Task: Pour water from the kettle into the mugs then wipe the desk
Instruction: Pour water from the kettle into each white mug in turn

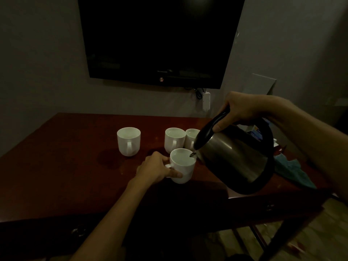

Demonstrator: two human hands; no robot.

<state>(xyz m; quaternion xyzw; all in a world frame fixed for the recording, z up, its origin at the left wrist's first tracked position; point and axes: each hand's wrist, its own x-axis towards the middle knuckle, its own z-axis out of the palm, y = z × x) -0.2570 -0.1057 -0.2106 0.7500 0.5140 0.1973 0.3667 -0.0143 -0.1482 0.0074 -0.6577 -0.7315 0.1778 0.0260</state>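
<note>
Pouring under way, wiping still ahead

Kettle tilts in my right hand, which grips its black handle, spout over the front mug. My left hand holds that mug by its handle on the bench. I judge the two mugs behind already hold water; the far-left mug I cannot tell. The blue cloth lies unused at right, beside a wet patch.

right hand tilts kettle over mug gripped by left hand
</note>
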